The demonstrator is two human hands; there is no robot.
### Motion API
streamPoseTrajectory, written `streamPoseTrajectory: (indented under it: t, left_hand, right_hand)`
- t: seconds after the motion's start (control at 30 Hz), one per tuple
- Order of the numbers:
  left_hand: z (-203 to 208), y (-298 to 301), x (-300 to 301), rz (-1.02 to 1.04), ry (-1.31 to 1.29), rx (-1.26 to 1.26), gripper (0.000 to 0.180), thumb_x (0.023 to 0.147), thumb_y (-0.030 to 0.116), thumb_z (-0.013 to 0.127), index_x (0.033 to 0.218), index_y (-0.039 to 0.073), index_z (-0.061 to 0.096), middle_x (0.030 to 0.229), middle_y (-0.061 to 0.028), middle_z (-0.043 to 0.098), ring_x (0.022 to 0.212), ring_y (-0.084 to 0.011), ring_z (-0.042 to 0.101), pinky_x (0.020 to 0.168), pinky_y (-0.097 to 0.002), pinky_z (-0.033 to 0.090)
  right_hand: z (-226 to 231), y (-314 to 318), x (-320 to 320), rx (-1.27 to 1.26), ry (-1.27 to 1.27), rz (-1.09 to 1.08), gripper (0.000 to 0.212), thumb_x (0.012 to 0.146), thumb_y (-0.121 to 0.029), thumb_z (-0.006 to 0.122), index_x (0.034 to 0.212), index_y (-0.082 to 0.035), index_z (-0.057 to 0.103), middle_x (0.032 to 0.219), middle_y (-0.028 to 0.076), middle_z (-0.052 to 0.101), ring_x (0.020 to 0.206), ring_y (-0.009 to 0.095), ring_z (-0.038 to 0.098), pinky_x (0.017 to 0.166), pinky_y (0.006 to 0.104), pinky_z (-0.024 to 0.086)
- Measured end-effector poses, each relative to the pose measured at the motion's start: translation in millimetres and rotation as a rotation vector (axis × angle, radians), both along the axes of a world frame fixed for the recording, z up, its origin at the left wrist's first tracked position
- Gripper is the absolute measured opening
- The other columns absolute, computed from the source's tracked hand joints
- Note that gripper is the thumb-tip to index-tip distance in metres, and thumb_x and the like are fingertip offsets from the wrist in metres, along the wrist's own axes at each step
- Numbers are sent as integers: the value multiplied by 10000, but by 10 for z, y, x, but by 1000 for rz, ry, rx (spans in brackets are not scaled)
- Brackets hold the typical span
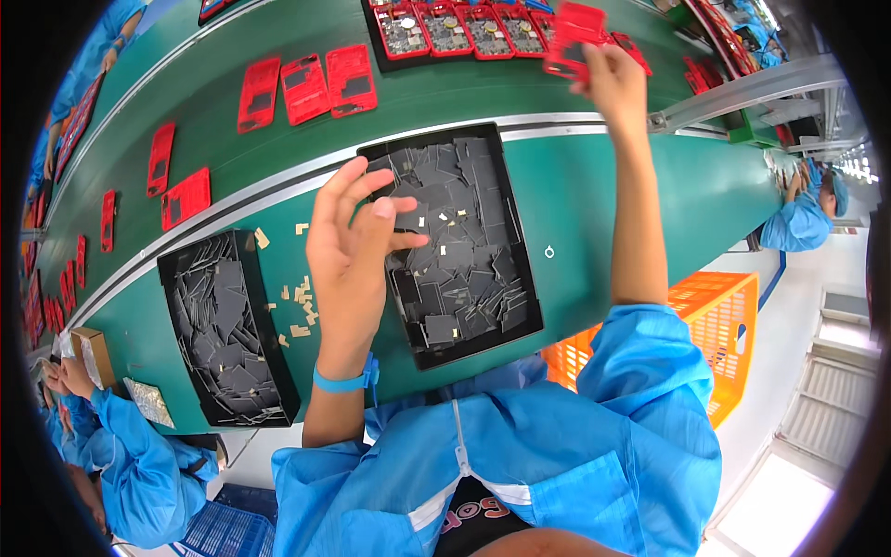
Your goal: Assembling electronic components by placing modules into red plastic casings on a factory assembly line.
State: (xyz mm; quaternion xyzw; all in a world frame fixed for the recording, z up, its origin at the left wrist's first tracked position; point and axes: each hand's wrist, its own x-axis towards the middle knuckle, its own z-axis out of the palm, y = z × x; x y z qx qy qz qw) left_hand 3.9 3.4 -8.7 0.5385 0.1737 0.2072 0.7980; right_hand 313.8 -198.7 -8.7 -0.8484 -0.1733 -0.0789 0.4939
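Observation:
My right hand is raised over the green conveyor belt and grips a red plastic case by its near edge. The case is flat, with a dark patch on it. My left hand is open, its fingers spread and holding nothing I can see. It hovers over the left side of a black tray. Inside that tray lie many thin dark grey rectangular pads, with a few small pale bits on top. A second black tray of similar pads stands to the left.
Several red cases lie along the belt. At the far side, a dark tray holds red cases with circuit boards. Beige scraps lie between the black trays. An orange crate is at right. Co-workers sit at both sides.

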Motion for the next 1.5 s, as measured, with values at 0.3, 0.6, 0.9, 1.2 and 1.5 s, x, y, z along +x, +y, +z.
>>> streamPoseTrajectory:
  t: [0.3,0.6,0.9,1.2,1.5]
  left_hand:
    - [-35,2,17,-42,94,15,376,1069,181,543,1401,6,522,1226,-150,656,984,-190,675,761,-320,595]
    - [-35,16,75,-100,97,6,345,1069,166,534,1369,-5,526,1199,-144,653,965,-183,671,742,-317,606]
    - [-59,21,48,-110,89,27,361,1091,223,485,1331,-36,558,1166,-173,667,939,-217,702,719,-324,613]
    - [27,-6,58,-474,29,-314,425,1075,236,538,1373,-66,509,1165,-238,700,985,-352,752,691,-371,662]
    - [76,212,2,26,-47,-253,356,1075,179,512,1339,-59,493,1174,-288,685,987,-381,748,684,-414,679]
  right_hand:
    - [-487,-889,1355,-593,133,-86,345,974,-354,606,947,-58,781,743,161,721,860,304,755,797,416,552]
    - [-769,-879,2124,-838,-295,-135,426,894,-362,655,1241,-128,730,1226,230,702,1123,423,669,989,499,529]
    - [-18,-307,832,-333,-412,197,320,901,-94,639,1199,-117,753,1105,173,744,1044,341,706,936,391,555]
    - [434,473,-1302,-185,-521,1001,516,774,31,720,1268,-116,686,1339,155,612,1233,368,582,1008,439,502]
    - [56,443,-1634,-492,-264,832,215,854,-50,736,1067,-33,716,931,109,614,816,313,660,710,410,543]
